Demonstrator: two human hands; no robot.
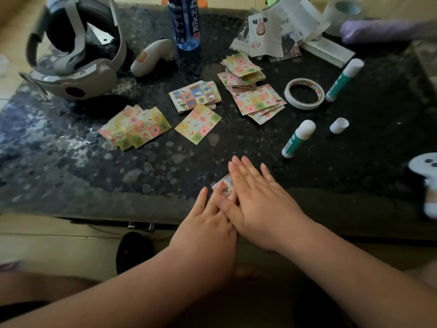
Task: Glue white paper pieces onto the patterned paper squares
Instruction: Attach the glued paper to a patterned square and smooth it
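Item 1. Patterned paper square (224,183): lies flat on the tabletop (71,166) near its front edge, at 6 o'clock from the tabletop's centre. Only one corner and a strip show. The visible part has a pale border and small cartoon panels in blue, white and black. The rest is hidden under the fingers.

Item 2. Hands: both are spread flat with straight fingers, pressing on the square. The left hand (208,221) comes in from 7 o'clock. The right hand (259,197) comes in from 5 o'clock and lies partly over the left fingers, so the two are touching.

Item 3. Loose patterned squares in pastel checks of pink, yellow and green:
- fanned pile (136,127) at 10 o'clock from the hands
- single square (198,124) at 12 o'clock, touching the blue-toned stack (195,95) behind it
- two heaps at 1 o'clock, the far heap (243,72) and the near heap (259,102)

Item 4. Adhesives:
- near glue stick (298,138), green and white, lying at 2 o'clock from the hands
- loose white cap (338,125) beside it
- far glue stick (344,80)
- tape roll (304,93) between the near heap and the far glue stick

Item 5. Other things:
- headset (75,48) at 10 o'clock of the tabletop
- controller (151,56)
- blue bottle (184,22) at 12 o'clock
- printed paper cuttings (272,31) at 1 o'clock
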